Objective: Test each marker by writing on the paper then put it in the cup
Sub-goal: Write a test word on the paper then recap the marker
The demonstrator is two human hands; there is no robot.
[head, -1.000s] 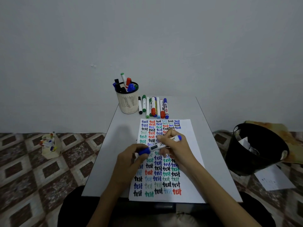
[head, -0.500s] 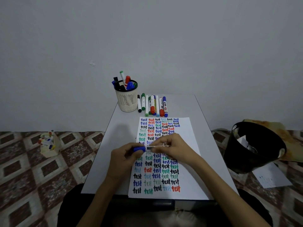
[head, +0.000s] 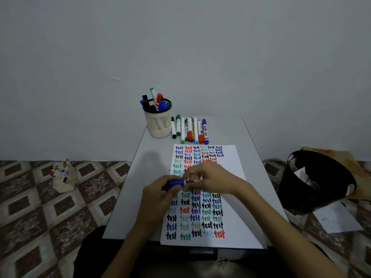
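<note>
Blue marker: my left hand pinches its cap, right hand grips the barrel, likely sealing it for the cup.

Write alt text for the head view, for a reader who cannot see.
The left hand and right hand hold a blue marker over a paper covered with coloured "test" words. Behind stand a cup of markers and a row of markers.
</note>
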